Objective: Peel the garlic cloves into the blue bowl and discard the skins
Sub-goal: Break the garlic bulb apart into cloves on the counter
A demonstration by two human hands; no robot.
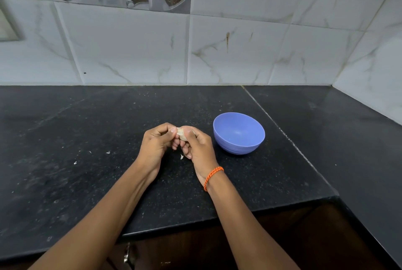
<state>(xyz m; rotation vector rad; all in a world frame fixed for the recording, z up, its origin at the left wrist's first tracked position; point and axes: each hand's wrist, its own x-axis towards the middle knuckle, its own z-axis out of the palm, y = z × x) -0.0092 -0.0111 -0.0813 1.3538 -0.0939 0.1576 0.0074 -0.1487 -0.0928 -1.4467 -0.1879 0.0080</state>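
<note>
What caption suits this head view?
Both hands pinch a garlic piece above the counter, beside the blue bowl.

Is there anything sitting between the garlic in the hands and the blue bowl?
Nothing visible. The garlic is held between the left hand and right hand above the black counter. The blue bowl stands just to their right, open side up, with only bare counter between.

No readable text, label, brand, number or sign shows on anything in view.
</note>
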